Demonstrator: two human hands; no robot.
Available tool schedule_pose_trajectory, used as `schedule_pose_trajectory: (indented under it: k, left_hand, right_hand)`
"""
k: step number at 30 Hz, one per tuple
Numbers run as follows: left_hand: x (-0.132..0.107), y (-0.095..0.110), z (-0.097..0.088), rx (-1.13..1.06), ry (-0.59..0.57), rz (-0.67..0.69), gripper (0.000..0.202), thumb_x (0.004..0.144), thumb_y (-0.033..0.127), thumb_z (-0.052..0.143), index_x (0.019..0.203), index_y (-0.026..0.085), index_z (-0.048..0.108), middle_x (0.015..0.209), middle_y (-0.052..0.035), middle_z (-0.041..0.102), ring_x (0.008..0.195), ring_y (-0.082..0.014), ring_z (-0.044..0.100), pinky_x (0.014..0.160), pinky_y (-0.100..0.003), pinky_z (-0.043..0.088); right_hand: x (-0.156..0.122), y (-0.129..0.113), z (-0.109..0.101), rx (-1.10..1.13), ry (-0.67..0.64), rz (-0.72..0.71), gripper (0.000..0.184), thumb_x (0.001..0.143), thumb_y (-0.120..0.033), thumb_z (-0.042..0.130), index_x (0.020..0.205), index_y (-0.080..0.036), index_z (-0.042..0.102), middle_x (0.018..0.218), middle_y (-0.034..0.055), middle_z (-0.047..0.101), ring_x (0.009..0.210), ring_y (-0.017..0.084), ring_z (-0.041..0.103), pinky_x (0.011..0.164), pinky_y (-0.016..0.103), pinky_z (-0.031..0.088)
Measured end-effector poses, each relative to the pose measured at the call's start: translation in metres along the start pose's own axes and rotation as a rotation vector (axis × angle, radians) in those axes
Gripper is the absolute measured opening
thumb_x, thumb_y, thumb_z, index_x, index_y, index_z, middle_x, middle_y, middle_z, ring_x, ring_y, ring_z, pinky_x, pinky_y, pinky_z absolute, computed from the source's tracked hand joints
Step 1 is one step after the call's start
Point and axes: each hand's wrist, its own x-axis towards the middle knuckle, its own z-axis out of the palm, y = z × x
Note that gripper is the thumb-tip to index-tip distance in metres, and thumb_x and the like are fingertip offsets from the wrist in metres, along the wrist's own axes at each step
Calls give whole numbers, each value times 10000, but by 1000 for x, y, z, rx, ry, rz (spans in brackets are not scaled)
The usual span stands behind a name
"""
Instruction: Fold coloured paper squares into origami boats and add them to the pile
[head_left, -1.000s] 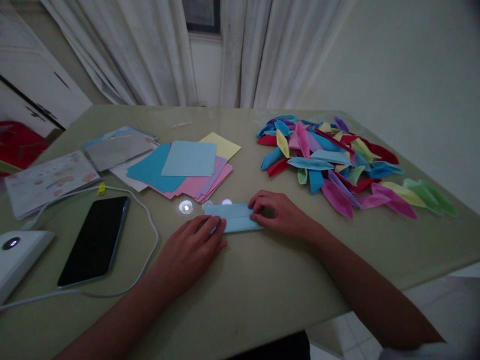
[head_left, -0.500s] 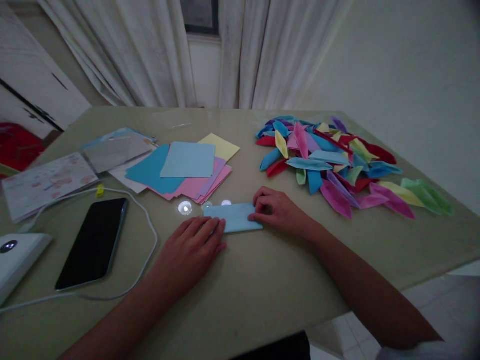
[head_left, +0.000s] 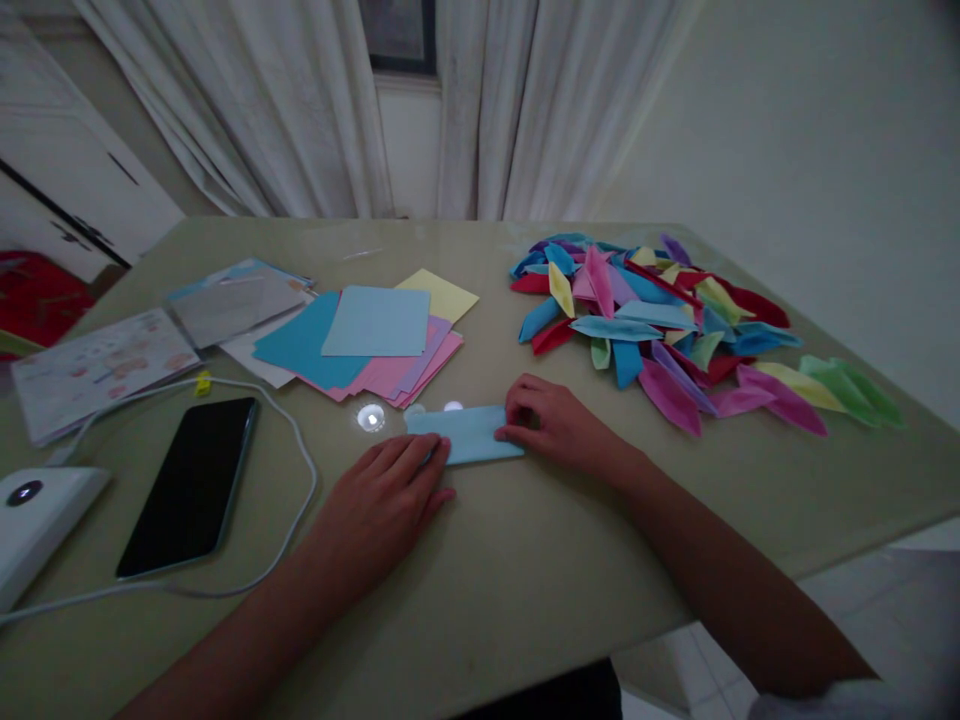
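A light blue sheet of paper (head_left: 472, 432), folded into a narrow strip, lies flat on the table in front of me. My left hand (head_left: 391, 490) holds down its left end, fingers bent over the paper and thumb by the near edge. At the right end, my right hand (head_left: 551, 420) pinches the paper between thumb and fingers. Both fingertip areas partly cover the strip. Beyond it sits a fanned stack of coloured paper squares (head_left: 375, 322), light blue on top. To the right is a heap of folded paper pieces (head_left: 637, 320) in many colours.
On the left, a black-screened phone (head_left: 191, 485) lies inside a loop of white cable (head_left: 309, 480), near a white device (head_left: 45, 525). Printed sheets or packets (head_left: 101, 370) lie behind them. The table's (head_left: 570, 600) near edge runs diagonally at right; curtains (head_left: 247, 110) hang behind.
Almost nothing differs. Both hands keep their places on the folded paper, and the whole view has shifted very slightly.
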Motion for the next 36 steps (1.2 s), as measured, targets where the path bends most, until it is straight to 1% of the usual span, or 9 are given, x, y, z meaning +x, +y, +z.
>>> schedule_pose_trajectory:
  k: [5, 9, 12, 15, 19, 24, 27, 32, 36]
  left_hand:
    - [-1, 2, 0, -13, -26, -14, 429, 1088, 376, 601, 1378, 79, 705, 1294, -187, 760, 1159, -348, 709, 999, -489, 589]
    - [-1, 5, -2, -5, -68, -33, 365, 1067, 367, 641, 1308, 114, 744, 1306, -173, 762, 1184, -349, 708, 1048, -498, 573]
    - [-2, 5, -3, 12, -90, -29, 397, 1063, 349, 643, 1372, 109, 714, 1349, -178, 751, 1218, -354, 702, 1100, -525, 548]
    - [-4, 5, -3, 24, -103, -20, 449, 1081, 360, 607, 1445, 105, 669, 1399, -188, 732, 1259, -356, 695, 1152, -547, 515]
    - [-8, 4, -1, 37, -93, 9, 493, 1107, 399, 546, 1484, 94, 637, 1424, -204, 719, 1274, -367, 694, 1150, -555, 515]
    - [-11, 6, 0, 15, -84, 14, 509, 1092, 442, 581, 1542, 206, 603, 1486, -186, 684, 1331, -382, 668, 1128, -551, 529]
    - [-11, 9, 1, -4, -70, -1, 495, 1074, 426, 620, 1519, 209, 625, 1473, -192, 687, 1327, -385, 668, 1118, -544, 537]
    - [-11, 4, 1, -33, -76, -16, 505, 1058, 394, 648, 1521, 193, 627, 1476, -194, 681, 1312, -388, 666, 1096, -550, 547]
    - [-10, -12, 1, -107, -78, 17, 333, 1090, 277, 578, 1385, 246, 731, 1446, -130, 724, 1226, -321, 722, 1024, -493, 579]
  right_hand:
    - [-13, -33, 21, -290, 109, -242, 229, 1104, -255, 582, 1250, -167, 735, 1313, 170, 762, 1212, 301, 695, 1047, 464, 535]
    - [-27, -62, 45, -356, 0, -320, 746, 1073, -621, 556, 1530, -31, 565, 1565, 245, 618, 1457, 368, 593, 1182, 493, 512]
    - [-38, -68, 53, -412, -36, -250, 865, 1039, -714, 540, 1559, -23, 546, 1586, 268, 584, 1482, 377, 583, 1191, 492, 523]
    - [-48, -67, 54, -504, -20, -169, 778, 1035, -655, 605, 1490, -25, 626, 1529, 293, 624, 1420, 389, 640, 1138, 493, 565]
    - [-55, -64, 49, -621, 31, -42, 480, 1068, -388, 651, 1317, 14, 731, 1353, 351, 717, 1227, 432, 742, 957, 532, 626]
    - [-42, -66, 37, -611, 146, -54, 260, 1091, -311, 605, 974, -161, 782, 1071, 186, 809, 942, 314, 743, 819, 463, 569]
    - [-30, -66, 38, -617, 207, -157, 219, 1098, -240, 566, 972, -187, 737, 971, 122, 769, 903, 277, 685, 810, 441, 514]
    - [-18, -61, 45, -517, 66, -171, 95, 1068, -196, 609, 1060, -177, 702, 1027, 110, 726, 937, 266, 643, 794, 397, 500]
    - [-18, -53, 35, -454, -30, -169, 87, 1065, -199, 624, 1027, -176, 699, 1066, 117, 725, 963, 247, 639, 819, 362, 503]
